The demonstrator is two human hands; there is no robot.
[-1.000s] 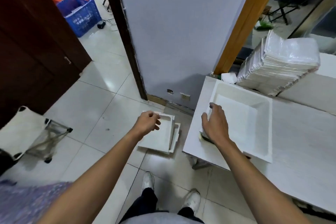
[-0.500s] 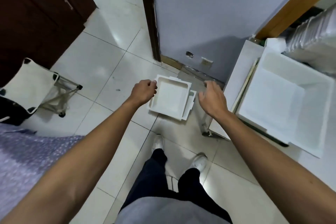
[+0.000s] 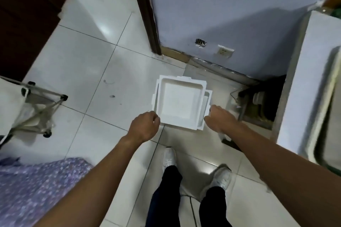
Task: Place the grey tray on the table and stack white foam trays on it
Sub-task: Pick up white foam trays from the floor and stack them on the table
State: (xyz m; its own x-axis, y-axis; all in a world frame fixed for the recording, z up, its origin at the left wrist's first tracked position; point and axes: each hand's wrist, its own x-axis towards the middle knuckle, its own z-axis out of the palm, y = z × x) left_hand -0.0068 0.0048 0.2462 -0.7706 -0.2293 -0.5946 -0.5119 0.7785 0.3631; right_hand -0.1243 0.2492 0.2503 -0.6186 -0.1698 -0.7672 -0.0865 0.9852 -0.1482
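On the left hand (image 3: 144, 127) the fingers (image 3: 156, 119) curl by the near left corner; on the right hand (image 3: 220, 119) the fingers (image 3: 209, 109) bend over the near right edge. Gripping or only touching, we cannot tell. Our worry: the stack of white square foam trays (image 3: 178, 103) sits unevenly, lower ones jutting rightward, so a lift by the top rim could shed them, and a pinch could snap foam. It lies on the tiled floor (image 3: 73, 61), between both hands; the white desk (image 3: 313, 79) stands off right

Folding stool (image 3: 33, 108) at left, wall socket (image 3: 225, 52), purple patterned cloth (image 3: 36, 186)
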